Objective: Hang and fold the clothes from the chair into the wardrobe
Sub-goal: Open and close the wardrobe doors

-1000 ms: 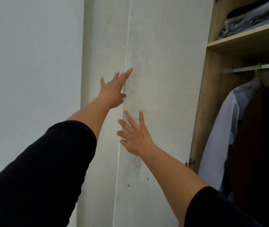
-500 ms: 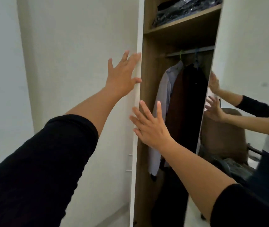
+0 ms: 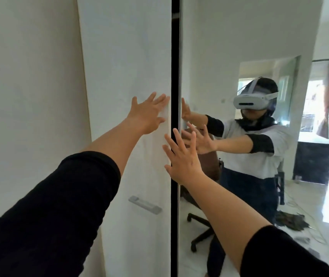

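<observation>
The wardrobe is all but shut: only a narrow dark gap [image 3: 175,76] remains between the white door [image 3: 127,76] and the mirrored door [image 3: 229,47]. Both hands lie flat with fingers spread, neither grip closed on anything. The left hand [image 3: 146,114] presses the white door near its edge, above the handle [image 3: 144,204]; the right hand [image 3: 181,158] sits across the gap, on the edge of the mirrored door. No clothes are in either hand. The chair [image 3: 203,162] shows only as a reflection in the mirror, and its visible back looks bare, so the hanging and folding seems done, with closing the doors as the last step; that is a judgement, since the inside is hidden.

Half a second ago the wardrobe stood open, with hanging shirts, a rail and a shelf in view between the doors. Now the doors have swung nearly together and the clothes are out of sight.
</observation>
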### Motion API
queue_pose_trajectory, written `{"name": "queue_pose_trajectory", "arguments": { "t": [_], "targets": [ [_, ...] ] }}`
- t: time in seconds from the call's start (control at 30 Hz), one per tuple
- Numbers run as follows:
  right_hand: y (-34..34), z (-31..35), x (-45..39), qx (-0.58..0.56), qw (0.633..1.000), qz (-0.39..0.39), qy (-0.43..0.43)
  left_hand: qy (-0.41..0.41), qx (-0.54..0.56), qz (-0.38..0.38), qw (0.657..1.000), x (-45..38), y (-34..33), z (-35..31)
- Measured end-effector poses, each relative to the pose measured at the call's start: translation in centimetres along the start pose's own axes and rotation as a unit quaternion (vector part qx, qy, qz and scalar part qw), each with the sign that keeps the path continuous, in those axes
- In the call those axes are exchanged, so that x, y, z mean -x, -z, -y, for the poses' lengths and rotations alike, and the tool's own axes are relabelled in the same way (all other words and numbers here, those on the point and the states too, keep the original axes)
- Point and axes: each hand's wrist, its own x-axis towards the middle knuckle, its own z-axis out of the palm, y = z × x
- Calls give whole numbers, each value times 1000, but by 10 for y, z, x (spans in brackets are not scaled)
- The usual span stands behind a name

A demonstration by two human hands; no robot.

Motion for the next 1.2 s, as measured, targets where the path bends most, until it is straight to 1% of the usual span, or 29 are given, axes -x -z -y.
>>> {"name": "queue_pose_trajectory", "arguments": {
  "t": [0.17, 0.27, 0.37, 0.47, 0.57, 0.63, 0.7, 0.83, 0.93, 1.07, 1.13, 1.2],
  "targets": [
    [-21, -3, -20, 17, 997, 45, -58, -30, 40, -7, 999, -37, -33, -3],
    [-28, -3, -29, 36, 994, 66, -80, -39, 67, -34, 996, -51, -50, -5],
    [-25, 1, -32, 56, 991, 84, -86, -51, 59, -61, 995, -53, -50, -1],
    [-20, 2, -26, 71, 990, 92, -83, -48, 55, -116, 991, -50, -35, -4],
    [-21, -9, 2, 73, 989, 87, -100, -46, 92, -190, 976, -45, -17, -21],
    [-25, -27, 32, 87, 984, 88, -125, -82, 115, -218, 966, -43, -9, -41],
    [-27, -51, 65, 110, 976, 99, -157, -128, 141, -224, 956, -43, -1, -68],
    [-17, -102, 136, 138, 954, 146, -224, -193, 190, -193, 943, -47, 12, -140],
    [-10, -139, 189, 172, 931, 198, -254, -238, 204, -191, 930, -50, 25, -195],
    [-15, -182, 239, 216, 909, 253, -252, -305, 200, -218, 905, -55, 45, -265],
    [-18, -200, 251, 214, 913, 255, -234, -323, 184, -230, 899, -61, 53, -298],
    [-22, -215, 258, 215, 926, 237, -202, -341, 176, -223, 896, -68, 58, -327]
  ]
}}
